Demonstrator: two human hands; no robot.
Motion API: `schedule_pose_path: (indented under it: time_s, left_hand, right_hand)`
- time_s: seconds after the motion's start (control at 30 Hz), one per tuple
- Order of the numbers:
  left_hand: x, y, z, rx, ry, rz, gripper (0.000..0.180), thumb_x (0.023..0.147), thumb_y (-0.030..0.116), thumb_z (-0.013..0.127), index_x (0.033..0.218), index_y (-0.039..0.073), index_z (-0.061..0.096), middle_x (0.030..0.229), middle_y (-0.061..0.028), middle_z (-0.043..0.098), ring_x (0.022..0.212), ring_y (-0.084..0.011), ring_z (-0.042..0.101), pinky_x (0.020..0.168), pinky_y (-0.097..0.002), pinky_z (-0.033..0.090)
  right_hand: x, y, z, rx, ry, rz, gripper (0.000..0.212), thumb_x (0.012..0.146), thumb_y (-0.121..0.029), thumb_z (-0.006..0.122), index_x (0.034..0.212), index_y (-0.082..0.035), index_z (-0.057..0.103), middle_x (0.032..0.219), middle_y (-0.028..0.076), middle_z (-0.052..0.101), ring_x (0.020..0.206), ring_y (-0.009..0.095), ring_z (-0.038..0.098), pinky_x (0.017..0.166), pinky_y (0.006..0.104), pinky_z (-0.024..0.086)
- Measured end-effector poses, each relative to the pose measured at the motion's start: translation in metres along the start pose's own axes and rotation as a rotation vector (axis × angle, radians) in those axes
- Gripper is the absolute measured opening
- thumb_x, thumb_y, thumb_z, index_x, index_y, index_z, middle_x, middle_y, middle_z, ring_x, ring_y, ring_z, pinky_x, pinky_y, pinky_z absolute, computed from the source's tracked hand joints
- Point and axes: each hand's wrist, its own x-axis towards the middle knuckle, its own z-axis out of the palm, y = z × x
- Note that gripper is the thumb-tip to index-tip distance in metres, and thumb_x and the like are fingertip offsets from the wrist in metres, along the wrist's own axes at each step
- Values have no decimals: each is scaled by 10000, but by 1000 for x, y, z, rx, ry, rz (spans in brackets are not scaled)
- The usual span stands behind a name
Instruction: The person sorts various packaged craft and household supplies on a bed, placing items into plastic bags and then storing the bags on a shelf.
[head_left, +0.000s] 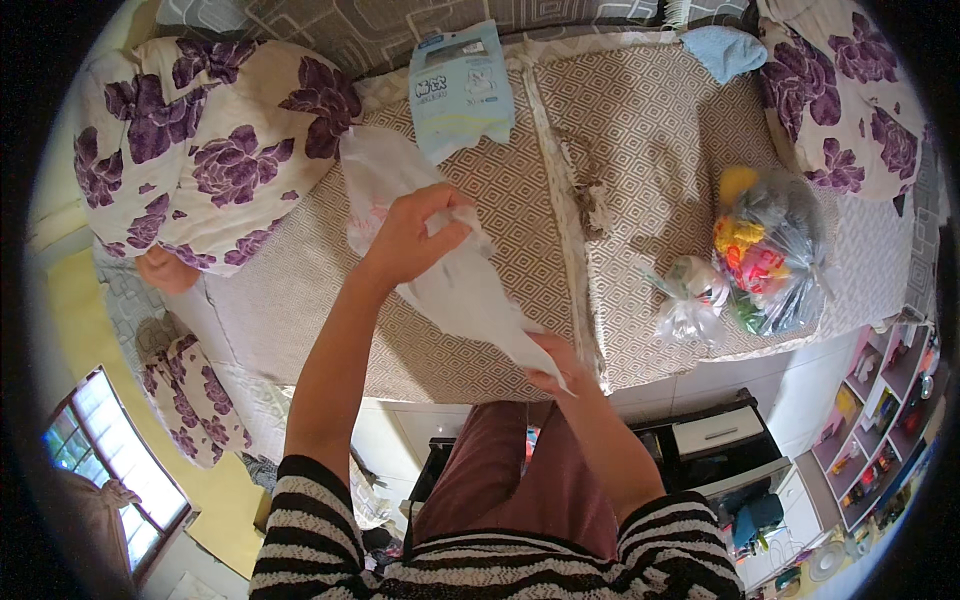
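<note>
Left fingers (437, 197) and right fingers (552, 350), curled in, grip a white plastic bag (440, 295).

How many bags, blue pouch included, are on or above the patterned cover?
4: the white bag in the left hand and right hand, the blue pouch further back, a large clear bag and a small clear bag at right. More may be hidden.
</note>
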Motion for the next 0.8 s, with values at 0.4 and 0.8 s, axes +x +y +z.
schedule_pose_path:
  time_s: [0.4,0.8]
  left_hand:
    - [-63,23,-24,-52,241,-18,146,702,63,588,829,16,533,757,-52,539,698,-104,495,644,-240,397]
    - [-120,67,16,-544,-240,-247,265,737,75,573,970,-13,484,848,-134,539,725,-224,552,634,-305,457]
  right_hand:
    - [64,18,41,229,62,-18,305,812,-84,458,1073,71,424,928,145,542,767,147,566,576,205,500]
    - [121,-8,59,-1764,288,-264,390,760,-285,530,969,43,512,881,174,565,788,237,580,649,339,480]
